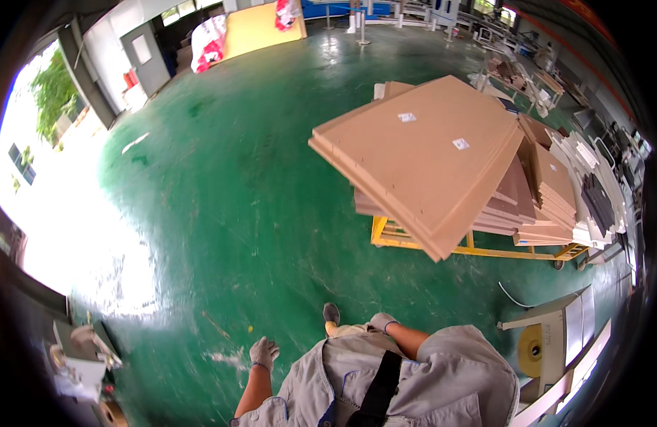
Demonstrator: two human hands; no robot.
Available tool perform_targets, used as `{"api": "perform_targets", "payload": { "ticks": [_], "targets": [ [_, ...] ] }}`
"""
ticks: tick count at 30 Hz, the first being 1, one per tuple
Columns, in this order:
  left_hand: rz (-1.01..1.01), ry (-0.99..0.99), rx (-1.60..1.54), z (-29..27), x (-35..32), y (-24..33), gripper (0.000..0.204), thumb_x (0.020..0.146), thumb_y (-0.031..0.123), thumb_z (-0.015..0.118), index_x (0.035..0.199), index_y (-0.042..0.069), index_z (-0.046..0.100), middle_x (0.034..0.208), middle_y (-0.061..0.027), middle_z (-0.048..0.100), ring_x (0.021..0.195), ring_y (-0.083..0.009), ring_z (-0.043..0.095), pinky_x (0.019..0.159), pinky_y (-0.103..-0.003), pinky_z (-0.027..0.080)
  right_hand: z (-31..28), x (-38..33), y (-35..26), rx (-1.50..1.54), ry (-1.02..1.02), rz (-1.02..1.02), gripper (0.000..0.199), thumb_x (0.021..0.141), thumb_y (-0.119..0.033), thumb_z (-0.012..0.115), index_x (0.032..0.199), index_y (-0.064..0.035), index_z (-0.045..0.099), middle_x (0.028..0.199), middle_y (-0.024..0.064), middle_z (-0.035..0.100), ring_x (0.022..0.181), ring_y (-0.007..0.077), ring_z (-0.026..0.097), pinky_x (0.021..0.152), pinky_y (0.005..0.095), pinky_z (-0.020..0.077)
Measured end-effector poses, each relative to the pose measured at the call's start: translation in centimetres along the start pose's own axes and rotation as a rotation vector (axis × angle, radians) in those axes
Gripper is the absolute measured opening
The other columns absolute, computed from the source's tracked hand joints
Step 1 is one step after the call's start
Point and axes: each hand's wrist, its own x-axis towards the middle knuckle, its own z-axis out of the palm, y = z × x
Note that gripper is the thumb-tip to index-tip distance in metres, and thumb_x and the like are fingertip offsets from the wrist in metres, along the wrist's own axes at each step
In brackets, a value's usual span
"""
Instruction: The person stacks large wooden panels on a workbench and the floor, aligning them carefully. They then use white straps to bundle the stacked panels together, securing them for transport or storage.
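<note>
Nearest, the left hand [263, 352] is seen gloved, its fingers spread and released, holding nothing above the glossy green floor [221, 213]. The right hand [382, 322], also gloved, hangs beside the grey work jacket [414, 377]; its fingers appear loosely curled and empty. Farther off, a stack of flat brown fibreboard panels [428, 153] is carried on a yellow cart [478, 249], well apart from both hands. The panels are judged stiff, heavy and smooth-faced, best gripped along opposite long edges.

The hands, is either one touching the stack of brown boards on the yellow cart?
Apart. The head view shows green floor between both gloved hands, left and right, and the board stack.
</note>
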Motion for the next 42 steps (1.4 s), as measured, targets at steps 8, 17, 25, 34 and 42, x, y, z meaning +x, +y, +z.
{"api": "perform_targets", "payload": {
  "ticks": [8,17,25,34,42],
  "targets": [
    [0.203,-0.053,0.694,-1.6,10.8,8.1,0.019,0.098,0.028,0.059,0.088,0.012,0.058,0.072,-0.0057,0.057,0.057,-0.0220,0.058,0.049,-0.037,0.045,-16.4,4.2,-5.8,0.428,0.110,0.333,0.055,0.093,-0.050,0.056,0.095,0.0004,0.078,0.103,0.0261,0.074,0.102,0.0409,0.072,0.093,0.0506,0.0536],
    [-0.146,0.064,0.605,1.9,23.1,20.5,0.019,0.099,0.032,0.055,0.092,0.015,0.061,0.079,-0.0059,0.062,0.063,-0.0255,0.061,0.057,-0.045,0.050,-24.8,15.0,-6.9,0.438,0.123,0.456,0.050,0.094,-0.046,0.057,0.099,0.0010,0.076,0.108,0.0268,0.073,0.103,0.0448,0.069,0.093,0.0522,0.0525],
    [-0.214,0.109,0.576,6.0,47.7,49.8,0.021,0.100,0.036,0.052,0.097,0.018,0.063,0.084,-0.0061,0.066,0.067,-0.0285,0.064,0.064,-0.052,0.055,-27.1,30.2,-15.6,0.174,-0.077,0.371,0.030,0.101,-0.025,0.058,0.126,-0.0214,0.073,0.115,0.0161,0.075,0.108,0.0356,0.071,0.088,0.0442,0.0575],
    [0.794,-0.645,1.943,35.5,67.8,66.7,0.026,0.095,0.033,0.055,0.080,0.013,0.057,0.069,-0.0044,0.057,0.058,-0.0244,0.055,0.053,-0.043,0.045,-36.8,43.3,-20.3,0.532,0.266,0.634,0.034,0.095,-0.039,0.058,0.118,-0.0208,0.076,0.118,0.0122,0.075,0.111,0.0325,0.071,0.094,0.0484,0.0549],
    [-0.067,-0.953,1.795,67.0,69.7,65.6,0.025,0.096,0.031,0.055,0.079,0.013,0.057,0.067,-0.0050,0.057,0.057,-0.0236,0.056,0.050,-0.044,0.045,-47.5,43.4,-23.6,1.302,0.764,1.169,0.051,0.092,-0.051,0.060,0.112,-0.0068,0.077,0.116,0.0199,0.074,0.108,0.0358,0.070,0.095,0.0481,0.0541]
  ]
}}
